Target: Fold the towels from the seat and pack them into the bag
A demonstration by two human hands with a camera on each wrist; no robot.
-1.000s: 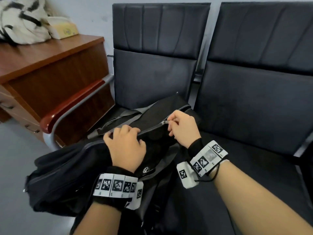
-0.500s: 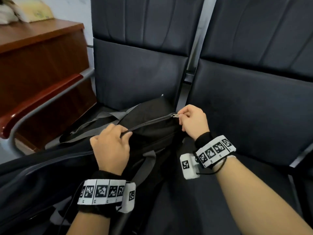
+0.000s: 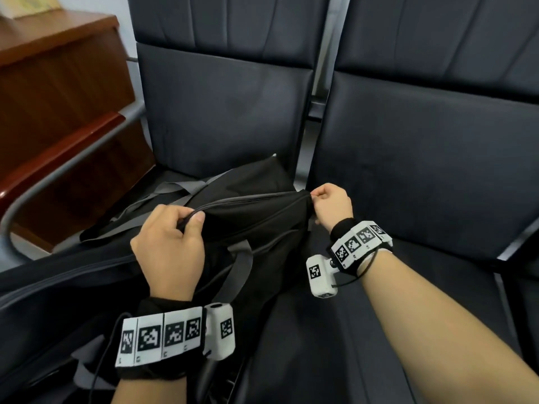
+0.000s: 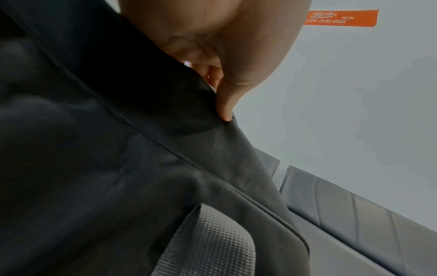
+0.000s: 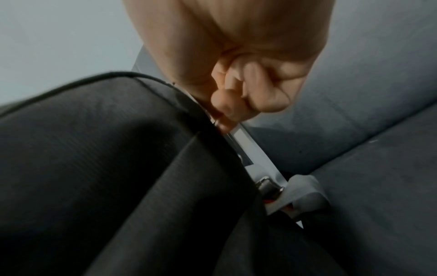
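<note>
A black duffel bag [image 3: 256, 228] with grey straps lies across the left seat [image 3: 221, 112] and over its front edge. My left hand [image 3: 186, 221] grips the bag's top seam by the zipper line, thumb pressed on the fabric [image 4: 189, 104]. At the bag's far right end my right hand [image 3: 316, 196] pinches the small metal zipper pull [image 5: 216, 122] between thumb and forefinger. The zipper [image 3: 250, 199] runs taut and closed between both hands. No towel shows in any view.
The right seat [image 3: 431, 185] is bare dark cushion. A metal armrest with a red-brown pad [image 3: 58, 153] stands at the left, and a wooden desk [image 3: 55, 71] beyond it. A grey metal bracket [image 5: 255, 160] joins the two seats.
My right hand has drawn the zipper pull along the bag to its far right end. The left hand kept its grip on the seam as the view shifted left and closer.
</note>
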